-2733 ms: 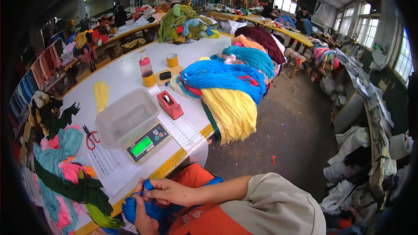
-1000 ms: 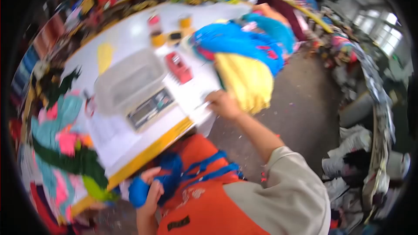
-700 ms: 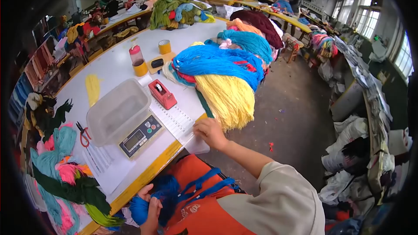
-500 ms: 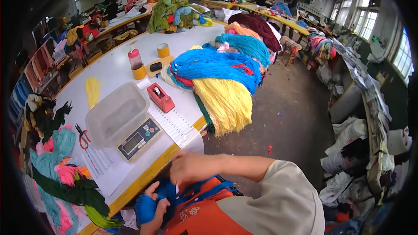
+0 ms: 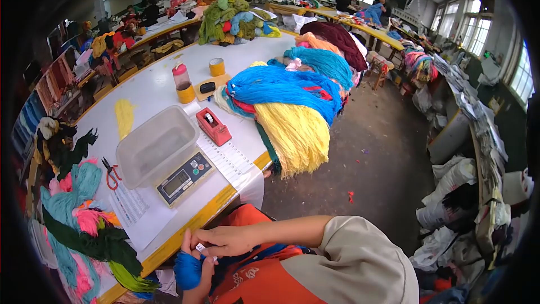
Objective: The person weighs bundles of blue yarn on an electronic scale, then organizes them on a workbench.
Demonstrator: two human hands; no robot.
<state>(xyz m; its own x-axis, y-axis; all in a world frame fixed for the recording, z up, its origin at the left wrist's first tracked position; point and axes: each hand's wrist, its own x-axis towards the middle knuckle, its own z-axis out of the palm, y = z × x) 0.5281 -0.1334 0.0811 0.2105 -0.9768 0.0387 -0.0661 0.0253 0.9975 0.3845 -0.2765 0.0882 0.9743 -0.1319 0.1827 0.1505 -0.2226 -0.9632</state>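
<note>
At the bottom of the frame, the right hand [image 5: 225,240] has come back from the paper sheet [image 5: 233,163] on the bench [image 5: 152,93] and pinches a small white label [image 5: 200,246], its grip nearly closed. Just below, the left hand [image 5: 198,270] is wrapped around the blue yarn skein [image 5: 187,270], near the orange apron [image 5: 270,281]. The label now meets the skein. Above sit the scale [image 5: 183,177] and the plastic tub [image 5: 154,145].

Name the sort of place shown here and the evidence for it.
Probably a yarn workshop: heaped yarn skeins cover long tables, a digital scale stands ready, and the left hand holds blue yarn.
</note>
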